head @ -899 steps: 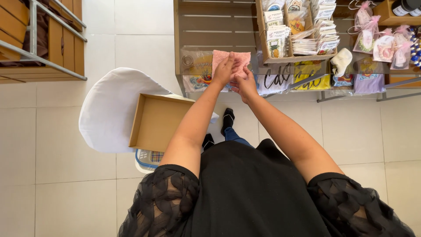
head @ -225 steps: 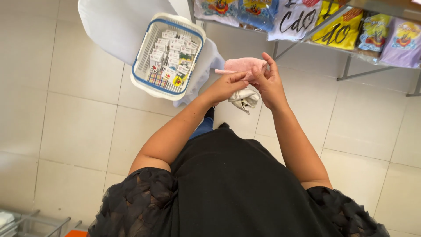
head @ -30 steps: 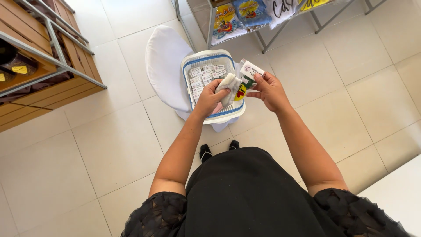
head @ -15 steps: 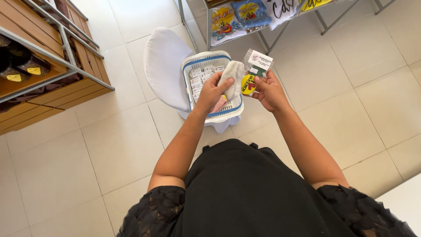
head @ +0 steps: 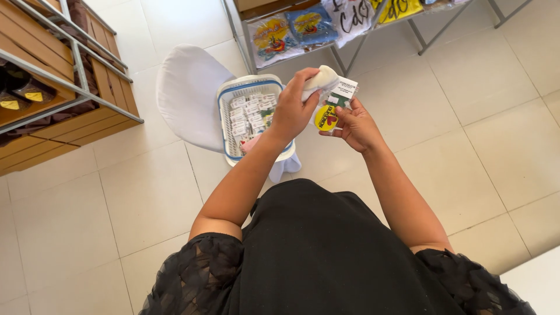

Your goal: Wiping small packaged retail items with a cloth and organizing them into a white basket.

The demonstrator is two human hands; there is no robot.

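Two hands are raised over the tiled floor (head: 496,146), just in front of the person's black top. The left hand (head: 291,108) is closed around one small white bundle (head: 319,81), soft and rolled, with the fingers wrapped over it from above. The right hand (head: 357,123) pinches one flat packet (head: 335,105), white at its upper part with a round yellow sticker at its lower corner; thumb and fingertips grip its lower right edge. Bundle and packet touch, the bundle lying across the packet's upper left corner, so the two hands are close together but not clasped.

Just beyond the left hand stands one white basket (head: 224,122) with a blue rim, resting on one white chair (head: 186,93). The basket is filled with many small white cards or packets, too many and too small to count. A bit of pale cloth hangs below the basket's near edge.

At the upper edge of the view one metal-framed rack (head: 341,58) carries printed cloth items: at least four show, two blue-and-yellow ones on the left, one white and one yellow on the right. At the left edge, one wooden-slatted rack (head: 70,99) with a grey metal frame stands on the floor, with two small yellow tags visible inside it.
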